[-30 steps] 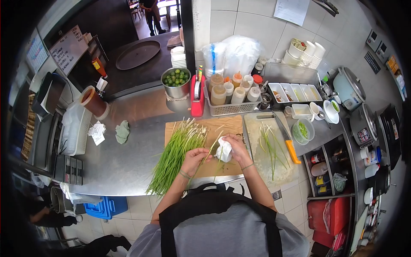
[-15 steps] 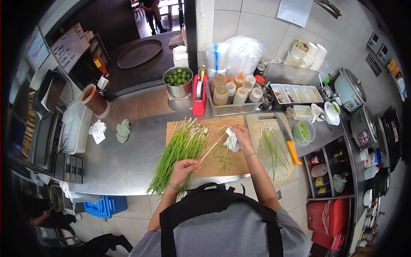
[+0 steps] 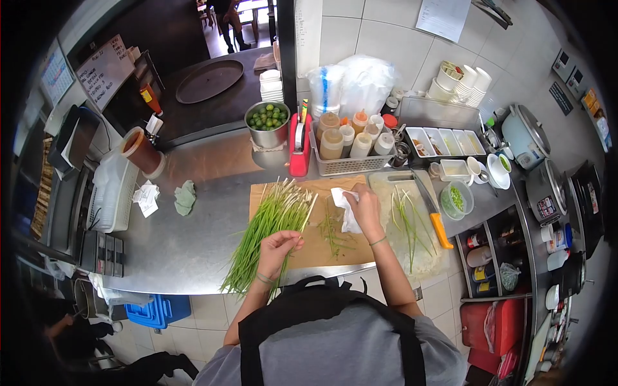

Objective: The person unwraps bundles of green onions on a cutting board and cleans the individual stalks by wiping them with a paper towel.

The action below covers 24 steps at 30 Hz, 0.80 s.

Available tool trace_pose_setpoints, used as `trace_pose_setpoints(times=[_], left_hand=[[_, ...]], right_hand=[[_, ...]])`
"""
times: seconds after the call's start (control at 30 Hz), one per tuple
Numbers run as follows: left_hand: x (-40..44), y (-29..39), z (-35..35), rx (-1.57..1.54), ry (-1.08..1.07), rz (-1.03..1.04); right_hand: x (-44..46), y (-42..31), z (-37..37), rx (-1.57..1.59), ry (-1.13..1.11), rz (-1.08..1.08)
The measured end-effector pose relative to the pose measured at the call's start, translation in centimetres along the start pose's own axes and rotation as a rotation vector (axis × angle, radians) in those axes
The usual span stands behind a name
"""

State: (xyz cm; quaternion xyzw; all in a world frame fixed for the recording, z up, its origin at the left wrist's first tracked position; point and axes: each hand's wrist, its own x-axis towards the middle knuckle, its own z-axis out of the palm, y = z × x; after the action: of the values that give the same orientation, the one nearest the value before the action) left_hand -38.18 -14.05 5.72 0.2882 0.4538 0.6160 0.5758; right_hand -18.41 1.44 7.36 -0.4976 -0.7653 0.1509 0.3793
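A large bunch of spring onions (image 3: 267, 222) lies on a sheet of brown paper (image 3: 322, 254), white ends away from me. My left hand (image 3: 278, 249) pinches one spring onion at the bunch's right side, its pale end pointing up and away. To the right, my right hand (image 3: 365, 211) grips a crumpled white tissue (image 3: 347, 212) above the paper. Green trimmings (image 3: 333, 235) are scattered between my hands. A cutting board (image 3: 421, 257) beside the paper bears a few loose spring onions (image 3: 405, 215) and a knife with an orange handle (image 3: 440, 226).
Behind the paper stand a pot of small green citrus (image 3: 268, 122), a red tape dispenser (image 3: 299, 148) and a basket of sauce bottles (image 3: 354, 165). A tub of chopped greens (image 3: 457, 199) sits right of the board. A green cloth (image 3: 185, 197) lies left on the steel counter.
The spring onion in my left hand has swung from slanting toward the tissue to lying beside the bunch. It no longer reaches my right hand, where the tissue now hangs more spread out.
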Motion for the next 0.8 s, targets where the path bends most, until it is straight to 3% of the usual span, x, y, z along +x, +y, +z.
trace_pose_setpoints(times=[0.03,0.17,0.27,0.4,0.53,0.57,0.67,0.8], left_hand=[[0.4,0.0,0.7,0.015,-0.018,0.003],[2.5,-0.8,3.3,0.062,-0.128,0.007],[3.9,-2.2,4.0,0.073,-0.197,0.021],[4.6,-2.8,4.4,0.112,-0.235,0.020],[4.5,-3.2,4.3,0.163,-0.279,-0.002],[4.3,-3.1,4.4,0.173,-0.288,-0.007],[3.7,-3.0,4.5,0.206,-0.309,-0.003],[3.1,-2.6,3.6,0.230,-0.316,0.020]], right_hand=[[-0.2,-0.4,-0.3,-0.038,0.024,0.038],[-1.6,1.3,1.5,0.295,-0.135,0.115],[-3.3,1.0,1.1,1.352,-0.346,0.760],[-4.4,-0.7,-1.5,1.763,-0.443,0.922],[-5.9,1.7,1.4,1.627,-0.373,0.707],[-5.7,0.7,0.7,1.584,-0.311,0.792],[-5.1,1.5,0.6,1.502,-0.368,0.806],[-3.4,2.3,0.2,1.473,-0.251,0.780]])
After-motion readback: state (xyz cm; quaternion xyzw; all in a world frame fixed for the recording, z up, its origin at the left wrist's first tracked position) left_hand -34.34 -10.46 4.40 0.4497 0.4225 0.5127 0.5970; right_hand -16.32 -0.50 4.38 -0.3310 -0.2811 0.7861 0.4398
